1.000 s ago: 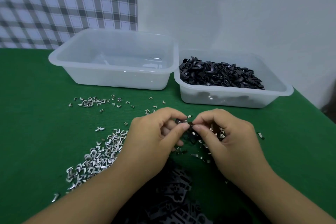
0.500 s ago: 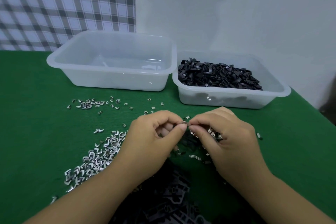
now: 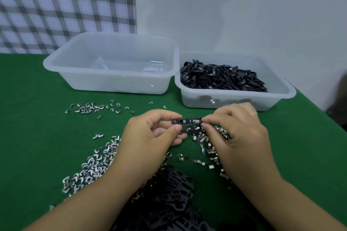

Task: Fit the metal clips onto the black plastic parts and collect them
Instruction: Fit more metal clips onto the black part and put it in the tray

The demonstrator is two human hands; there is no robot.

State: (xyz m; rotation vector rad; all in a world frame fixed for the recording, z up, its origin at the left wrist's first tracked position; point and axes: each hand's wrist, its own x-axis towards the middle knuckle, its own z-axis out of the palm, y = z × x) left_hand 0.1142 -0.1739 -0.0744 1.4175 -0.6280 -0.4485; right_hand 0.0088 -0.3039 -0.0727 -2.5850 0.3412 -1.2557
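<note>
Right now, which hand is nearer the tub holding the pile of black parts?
Right. The right hand sits just in front of the parts tub; the left hand is further left, in front of the empty tub. Both pinch one black part between them.

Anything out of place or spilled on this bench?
One stray: a lone metal clip appears through the front wall of the right tub, under the black parts. Also, loose clips lie scattered over the green mat, some apart near the left tub. No damage visible.
</note>
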